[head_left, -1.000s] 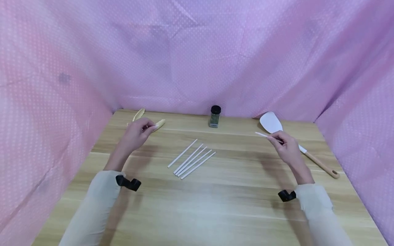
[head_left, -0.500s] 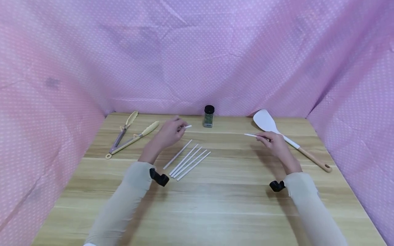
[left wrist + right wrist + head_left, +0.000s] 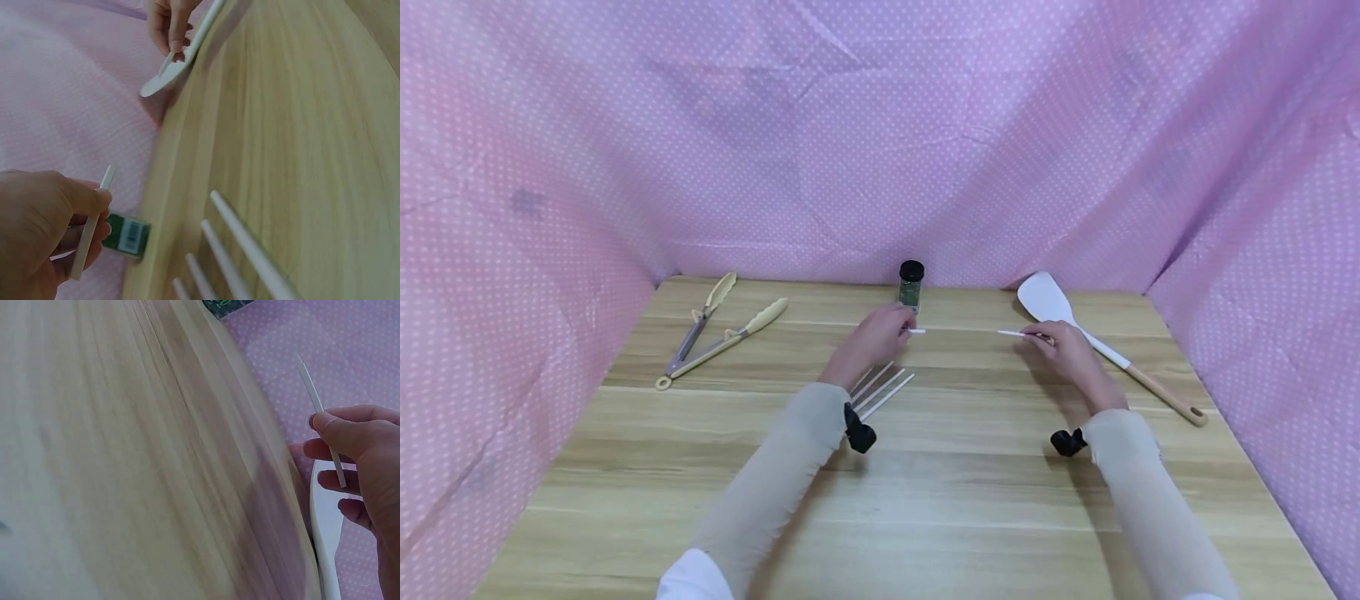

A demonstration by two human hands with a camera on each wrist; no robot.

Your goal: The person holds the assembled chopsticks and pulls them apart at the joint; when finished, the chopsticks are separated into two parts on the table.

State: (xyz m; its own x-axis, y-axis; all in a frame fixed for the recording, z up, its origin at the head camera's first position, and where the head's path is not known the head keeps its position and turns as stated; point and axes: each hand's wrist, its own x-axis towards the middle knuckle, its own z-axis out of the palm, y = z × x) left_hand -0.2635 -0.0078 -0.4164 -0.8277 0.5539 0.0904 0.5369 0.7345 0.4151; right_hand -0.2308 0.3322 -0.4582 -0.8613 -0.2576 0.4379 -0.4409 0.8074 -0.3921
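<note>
My left hand (image 3: 876, 335) is above the middle of the table, in front of the spice jar (image 3: 910, 290). Between thumb and fingers it pinches a short white stick (image 3: 95, 222), whose rounded end points up in the left wrist view. Across a gap, my right hand (image 3: 1071, 350) pinches another short white stick (image 3: 310, 384) that ends in a thin, pointed tip. In the head view the two sticks point toward each other, apart. Several longer white sticks (image 3: 887, 397) lie slanted on the table, partly hidden by my left hand and sleeve.
Spread tongs (image 3: 715, 348) with cream tips lie at the left on the wooden table (image 3: 970, 500). A white spatula (image 3: 1047, 300) with a wooden handle lies at the right, beyond my right hand. Pink dotted cloth (image 3: 865, 150) hangs around the back and sides.
My left hand has come right from over the tongs to the front of the spice jar, carrying its short stick. The right hand has shifted slightly left, still holding its stick.
</note>
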